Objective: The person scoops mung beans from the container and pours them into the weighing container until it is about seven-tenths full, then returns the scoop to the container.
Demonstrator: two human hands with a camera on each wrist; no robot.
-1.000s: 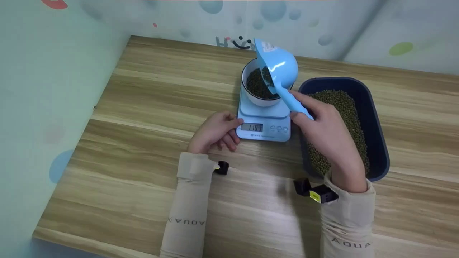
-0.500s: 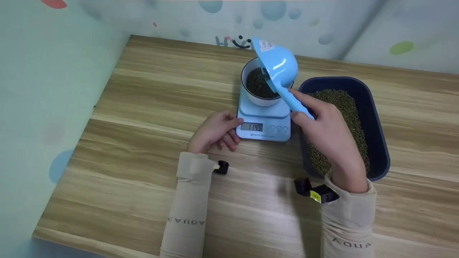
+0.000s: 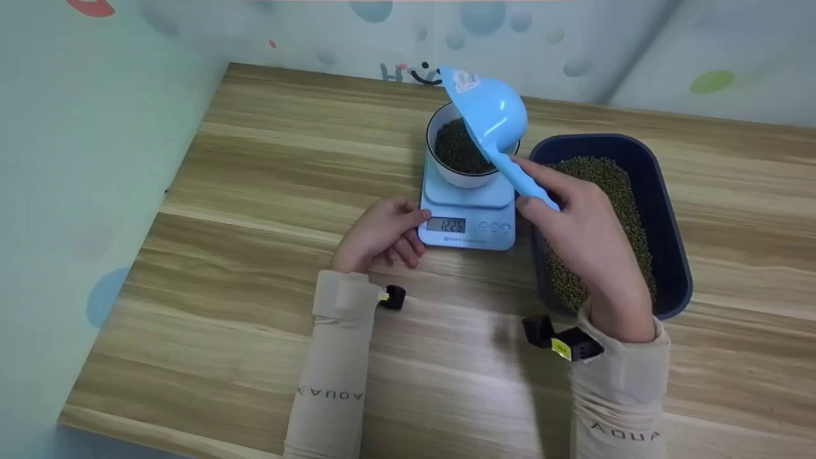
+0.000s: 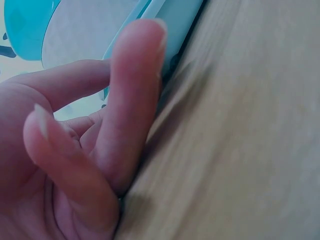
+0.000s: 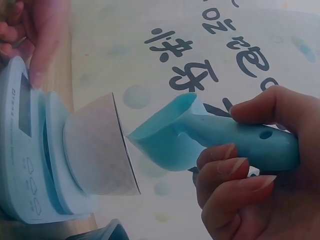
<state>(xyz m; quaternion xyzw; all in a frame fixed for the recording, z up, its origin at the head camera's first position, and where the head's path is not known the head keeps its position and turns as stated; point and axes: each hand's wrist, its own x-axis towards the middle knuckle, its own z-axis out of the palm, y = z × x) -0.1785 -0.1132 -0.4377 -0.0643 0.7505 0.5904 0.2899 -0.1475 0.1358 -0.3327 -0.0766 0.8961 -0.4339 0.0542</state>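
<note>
My right hand (image 3: 583,223) grips the handle of a light blue scoop (image 3: 494,115), tipped over a white bowl (image 3: 468,178) with a dark rim. Small dark green beans, which look like mung beans (image 3: 460,150), lie in the bowl. The bowl stands on a light blue kitchen scale (image 3: 478,236), its display reading about 122.5. In the right wrist view the scoop's lip (image 5: 150,127) is at the bowl's rim. My left hand (image 3: 382,233) touches the scale's left edge with its thumb; the left wrist view has its other fingers (image 4: 135,95) loosely bent beside the scale.
A dark blue tub (image 3: 676,255) of green mung beans (image 3: 596,182) stands right of the scale, partly under my right forearm. The wooden table (image 3: 255,255) meets a patterned wall (image 3: 319,38) at the back and another wall at the left.
The scoop has tipped further over the bowl and its lip has shifted slightly left. The scale's reading changes from about 114.5 to about 122.5. My left hand stays in place.
</note>
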